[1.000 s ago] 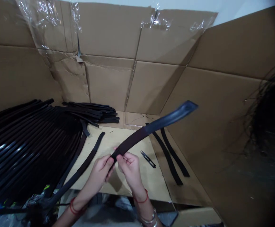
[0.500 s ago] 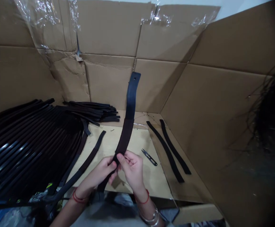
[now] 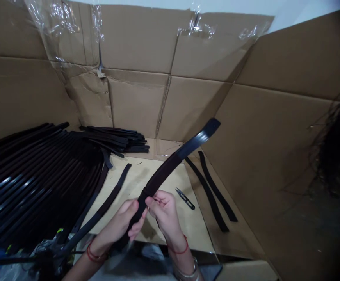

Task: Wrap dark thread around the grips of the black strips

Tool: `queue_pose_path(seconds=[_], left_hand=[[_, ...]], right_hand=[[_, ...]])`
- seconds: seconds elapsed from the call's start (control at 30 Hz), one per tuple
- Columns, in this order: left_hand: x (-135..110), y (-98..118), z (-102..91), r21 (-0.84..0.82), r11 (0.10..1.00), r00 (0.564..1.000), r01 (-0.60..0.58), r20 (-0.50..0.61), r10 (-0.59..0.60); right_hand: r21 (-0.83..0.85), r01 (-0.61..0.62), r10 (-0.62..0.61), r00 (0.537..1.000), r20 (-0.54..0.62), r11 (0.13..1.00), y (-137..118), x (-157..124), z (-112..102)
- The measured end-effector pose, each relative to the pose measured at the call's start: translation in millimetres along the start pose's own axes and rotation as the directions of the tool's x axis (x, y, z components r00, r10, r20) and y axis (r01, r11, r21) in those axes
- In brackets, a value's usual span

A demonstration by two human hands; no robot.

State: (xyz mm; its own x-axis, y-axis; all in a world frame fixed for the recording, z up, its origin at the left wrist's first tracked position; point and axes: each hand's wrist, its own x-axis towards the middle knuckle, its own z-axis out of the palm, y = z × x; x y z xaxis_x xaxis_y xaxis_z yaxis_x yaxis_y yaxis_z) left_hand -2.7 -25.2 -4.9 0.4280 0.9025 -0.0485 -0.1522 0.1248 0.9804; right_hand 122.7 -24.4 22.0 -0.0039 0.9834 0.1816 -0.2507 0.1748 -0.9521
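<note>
A long, curved black strip (image 3: 164, 171) with a dark brown band along its middle slants up and right in front of me. The far end is smooth and shiny, and fabric seems bunched where the brown band meets my hands. My left hand (image 3: 125, 220) is wrapped round the strip's lower part, thumb on top. At the strip's right edge, just below the bunched part, my right hand (image 3: 164, 210) is closed in a pinch; what lies under its fingers is partly hidden. Thread snips (image 3: 185, 198) lie on the board to the right of my right hand.
A big pile of dark strips (image 3: 35, 183) fills the left, with a smaller stack (image 3: 117, 138) behind it. One loose strip (image 3: 111, 199) lies beside my left arm. Two black strips (image 3: 218, 187) rest at the right. Cardboard walls (image 3: 199, 54) surround the pale board (image 3: 193, 234).
The strip's far end has swung right and down, so it leans more and its side faces me. Both hands keep their hold near the same spot.
</note>
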Motion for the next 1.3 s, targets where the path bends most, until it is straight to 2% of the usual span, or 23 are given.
queue_pose_path(seconds=[0.1,0.17,0.3,0.47,0.5,0.57,0.63,0.67,0.73,0.8,0.9,0.97,1.03,1.1,1.2,1.23,1.3], left_hand=[[5.0,-0.1,-0.6,0.001,1.0,0.998,-0.011,-0.063,0.011],[5.3,-0.1,-1.4,0.002,1.0,0.996,0.012,-0.092,-0.012],[1.6,0.8,-1.2,0.004,0.993,0.993,0.117,0.013,-0.117],[-2.2,8.1,-1.6,0.045,0.999,0.995,0.026,-0.098,-0.022],[-3.2,9.6,-3.0,0.036,0.999,0.997,0.033,-0.076,-0.03],[-5.0,11.3,-6.1,-0.033,0.995,0.995,0.092,0.047,-0.091],[-6.5,11.4,-8.1,-0.113,0.981,0.976,0.156,0.17,-0.136],[-7.4,11.0,-8.5,-0.139,0.976,0.972,0.166,0.188,-0.138],[-9.4,9.4,-8.3,-0.146,0.978,0.98,0.147,0.159,-0.124],[-10.5,7.0,-7.9,-0.153,0.975,0.977,0.159,0.165,-0.133],[-6.4,2.5,-8.3,-0.15,0.968,0.956,0.2,0.245,-0.16],[-0.8,-0.1,-8.5,-0.144,0.976,0.969,0.161,0.21,-0.129],[3.0,-1.9,-8.5,-0.132,0.987,0.992,0.088,0.097,-0.076],[2.4,-3.6,-8.5,-0.11,0.993,0.998,0.053,0.025,-0.051],[-3.5,-5.3,-7.9,-0.074,0.995,0.996,0.071,0.067,-0.066],[-5.2,-4.9,-7.5,-0.062,0.996,0.996,0.064,0.072,-0.059],[-7.4,-2.2,-6.4,-0.038,0.999,1.0,0.017,0.008,-0.017]], right_hand=[[-0.003,0.011,-0.011,0.999,-0.04,1.0,0.6,-0.1,-0.2],[0.002,0.003,-0.003,1.0,-0.027,1.0,0.9,0.7,-1.7],[0.013,-0.045,0.044,0.997,0.064,0.999,1.1,2.4,-5.0],[0.035,-0.01,0.011,1.0,-0.013,0.999,-0.6,-0.5,-4.6],[0.038,-0.018,0.018,1.0,0.009,0.999,-2.2,-1.9,-4.7],[0.043,-0.043,0.039,0.996,0.076,0.998,-5.7,-4.8,-4.6],[0.025,-0.025,0.024,0.998,0.065,0.999,-8.3,-7.0,-3.0],[0.008,-0.001,0.001,1.0,0.031,1.0,-8.9,-7.6,-1.7],[-0.026,0.038,-0.039,0.999,-0.032,0.999,-9.0,-7.9,0.7],[-0.033,0.021,-0.02,1.0,0.023,0.999,-8.5,-7.8,1.8],[-0.038,-0.021,0.025,0.992,0.122,0.999,-7.0,-8.5,1.4],[-0.044,-0.005,0.008,0.998,0.067,0.999,-5.6,-9.1,1.5],[-0.045,0.016,-0.016,1.0,-0.003,0.999,-4.6,-8.6,1.5],[-0.03,0.012,-0.012,1.0,0.009,0.999,-4.9,-7.1,1.0],[-0.01,-0.021,0.022,0.996,0.087,1.0,-6.4,-4.9,0.2],[-0.005,-0.024,0.024,0.996,0.086,1.0,-6.6,-4.8,0.5],[-0.007,0.0,0.0,0.999,0.034,1.0,-6.6,-5.6,2.2]])
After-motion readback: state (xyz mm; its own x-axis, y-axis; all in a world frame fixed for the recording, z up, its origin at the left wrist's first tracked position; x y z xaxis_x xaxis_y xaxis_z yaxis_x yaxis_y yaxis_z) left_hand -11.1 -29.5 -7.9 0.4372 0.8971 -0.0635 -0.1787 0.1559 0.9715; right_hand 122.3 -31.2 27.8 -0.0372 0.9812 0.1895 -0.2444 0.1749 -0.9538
